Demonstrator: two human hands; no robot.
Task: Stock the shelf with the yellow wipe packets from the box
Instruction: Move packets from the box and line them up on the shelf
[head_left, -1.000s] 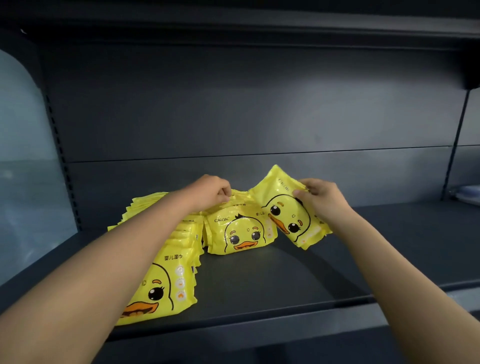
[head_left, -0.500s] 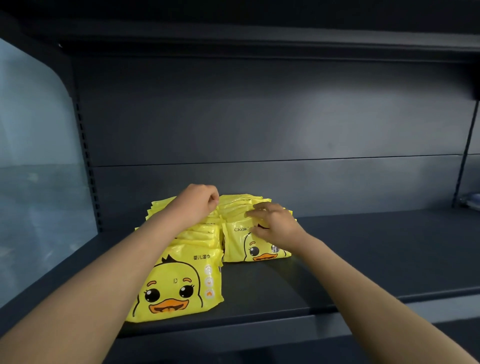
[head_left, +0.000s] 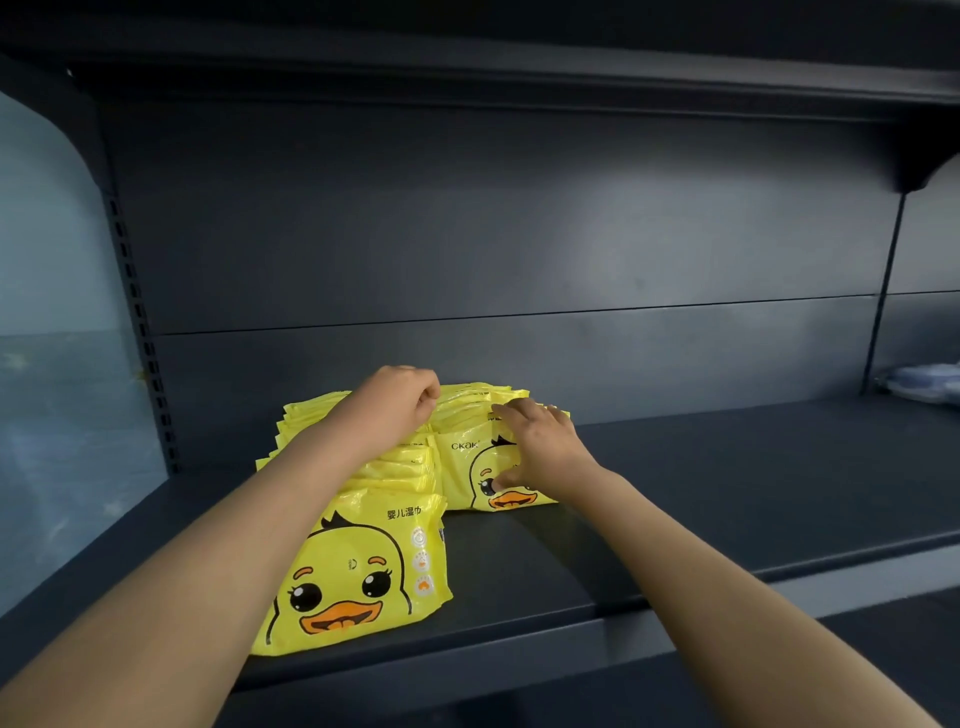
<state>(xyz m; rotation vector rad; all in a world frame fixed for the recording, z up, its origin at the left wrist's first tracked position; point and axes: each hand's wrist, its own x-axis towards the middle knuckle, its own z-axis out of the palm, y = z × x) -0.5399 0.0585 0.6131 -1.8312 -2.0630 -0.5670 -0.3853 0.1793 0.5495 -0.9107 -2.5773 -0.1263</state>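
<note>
Two rows of yellow wipe packets with a duck face stand on the dark shelf (head_left: 727, 493). The left row (head_left: 358, 577) runs from the back to the shelf's front edge. The shorter right row (head_left: 467, 457) stands further back. My left hand (head_left: 395, 410) is curled over the tops of the rear packets where the two rows meet. My right hand (head_left: 540, 452) holds the front packet of the right row, with fingers over its top edge and the thumb on the duck face. The box is out of view.
A shelf board (head_left: 519, 78) hangs overhead and a dark back panel (head_left: 519, 234) closes the rear. A perforated upright (head_left: 135, 338) and a pale side panel (head_left: 47, 364) bound the left. Something pale blue (head_left: 924, 382) lies in the bay to the right.
One second ago my right hand held a packet tilted in the air right of the rows. It has since set it upright at the front of the right row and stays on it. My left hand barely moved.
</note>
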